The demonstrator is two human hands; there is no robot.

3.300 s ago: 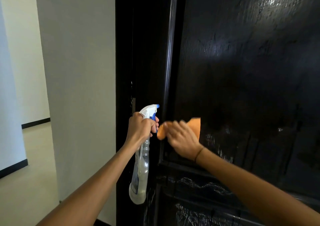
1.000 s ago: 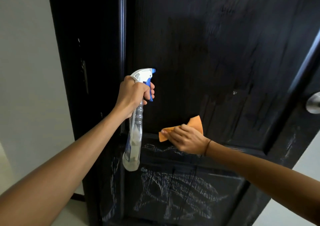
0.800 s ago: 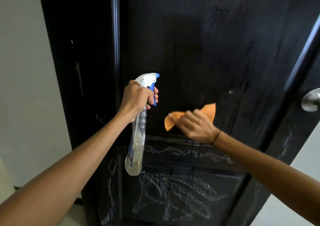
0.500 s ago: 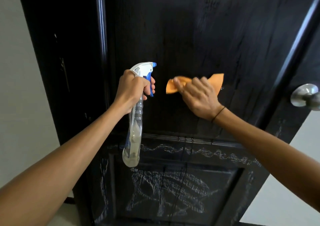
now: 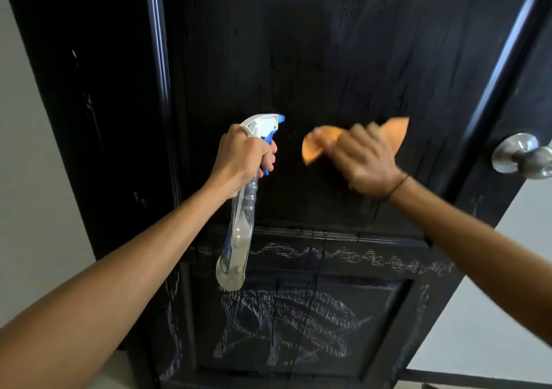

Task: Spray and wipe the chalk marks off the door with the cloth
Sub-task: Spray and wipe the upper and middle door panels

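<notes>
On my left I see a pale wall [image 5: 27,179], then the dark door frame [image 5: 98,120]. My left arm reaches up from the lower left corner, forearm bare, wrist bent slightly back. The left hand [image 5: 242,161] grips the neck of the spray bottle [image 5: 239,230], fingers curled tight around it just under the white head, with 1 finger over the blue trigger. The bottle hangs nearly upright, its clear body tilted a little left at the bottom, nozzle aimed at the door [image 5: 298,45].

Just right of the nozzle, my right hand [image 5: 366,161] presses the orange cloth [image 5: 313,147] flat against the upper panel of the door. The hand is blurred; the fingers look spread over the cloth, and I cannot tell more than that. Cloth shows on both sides of the hand. The right forearm comes in from the lower right, a thin dark band at the wrist.

Below both hands, chalk marks [image 5: 286,329] cover the lower panel, and a wavy chalk line runs along the rail above it. At the far right sits a silver door knob [image 5: 521,155].
</notes>
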